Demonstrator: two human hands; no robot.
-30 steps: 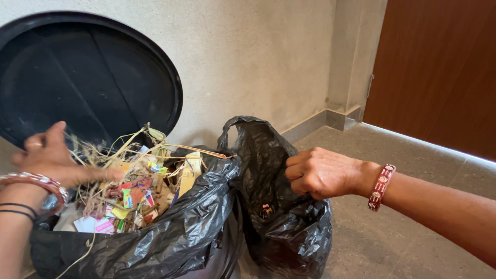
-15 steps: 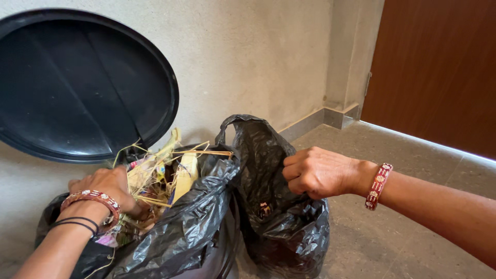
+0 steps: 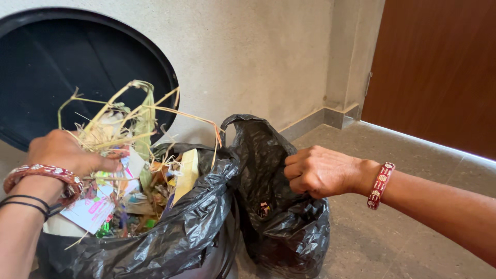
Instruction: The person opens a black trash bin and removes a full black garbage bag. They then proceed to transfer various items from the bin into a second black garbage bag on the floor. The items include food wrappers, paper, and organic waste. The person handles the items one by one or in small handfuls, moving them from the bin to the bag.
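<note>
Up from the bin [image 3: 155, 253] has come the left hand [image 3: 59, 152], fingers clamped on dry straw [image 3: 124, 116], while the right hand [image 3: 320, 171] grips the black bag [image 3: 274, 217] open beside it.

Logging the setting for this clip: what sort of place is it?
Probably an indoor corridor or entry corner of a home or flat: plain plastered wall, grey tiled floor with skirting, brown wooden door, and a lined bin of mixed rubbish.

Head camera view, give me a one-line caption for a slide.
Left hand lifts a clump of dry straw from a lined bin while right hand holds a black bag open.
</note>
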